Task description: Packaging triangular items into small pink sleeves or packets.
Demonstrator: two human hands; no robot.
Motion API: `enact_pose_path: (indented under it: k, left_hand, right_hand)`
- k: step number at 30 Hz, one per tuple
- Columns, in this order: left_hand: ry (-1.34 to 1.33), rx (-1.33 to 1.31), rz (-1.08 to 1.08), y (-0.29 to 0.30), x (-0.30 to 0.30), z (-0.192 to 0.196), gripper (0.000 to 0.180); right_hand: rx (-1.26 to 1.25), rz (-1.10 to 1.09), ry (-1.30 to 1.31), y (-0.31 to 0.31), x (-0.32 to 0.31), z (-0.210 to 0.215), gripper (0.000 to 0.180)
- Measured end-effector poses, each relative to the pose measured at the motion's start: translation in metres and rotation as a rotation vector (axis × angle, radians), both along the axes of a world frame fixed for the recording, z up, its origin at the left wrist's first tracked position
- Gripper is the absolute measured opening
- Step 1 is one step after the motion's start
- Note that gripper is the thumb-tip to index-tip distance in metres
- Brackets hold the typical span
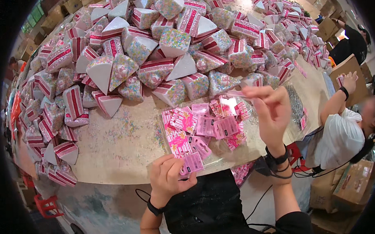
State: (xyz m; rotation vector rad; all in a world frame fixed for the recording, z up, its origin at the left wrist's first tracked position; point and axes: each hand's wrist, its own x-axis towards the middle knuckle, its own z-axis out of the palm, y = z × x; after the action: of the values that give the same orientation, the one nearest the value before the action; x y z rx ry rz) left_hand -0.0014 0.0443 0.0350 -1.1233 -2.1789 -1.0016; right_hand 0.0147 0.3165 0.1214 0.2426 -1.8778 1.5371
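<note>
Low on the table's near edge, my left hand [170, 179] is closed on a small pink card [192, 163] with a dark label, gripping it between thumb and fingers. My right hand [274, 112] is raised over the right side of a loose pile of pink printed cards [206, 123], its thumb and fingers pinched together. A thin pale pink piece shows at those fingertips, too blurred to name. Some cards in the pile show striped faces, others plain pink backs with a hanging slot. They lie on clear plastic. Just beyond is a glittery cake-slice ornament [222, 82] with sprinkles.
A large heap of cake-slice ornaments [152, 68] covers the far and left table [114, 156], with loose sprinkles scattered before it. Thin silvery wires [294, 105] lie at right. Another person [336, 124] works beyond them. Cardboard boxes [355, 185] and a red stool [48, 205] stand around.
</note>
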Motion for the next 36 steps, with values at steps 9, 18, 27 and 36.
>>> enact_pose_path:
  k: [9,18,27,36]
  left_hand:
    - [-0.109,0.059,-0.41,-0.009,0.028,0.051,0.047]
    - [-0.082,-0.17,-0.626,0.024,0.043,0.045,0.042]
    - [0.078,-0.31,-0.717,0.028,0.035,0.043,0.028]
    - [0.224,-0.397,-0.889,0.015,0.034,0.039,0.016]
  right_hand:
    - [-0.002,0.37,-0.398,-0.041,0.102,0.0,0.026]
    - [-0.005,0.32,-0.514,-0.056,0.144,-0.05,0.026]
    - [-0.079,0.382,-0.588,-0.058,0.163,-0.065,0.023]
    - [-0.049,0.548,-0.689,-0.064,0.162,-0.071,0.023]
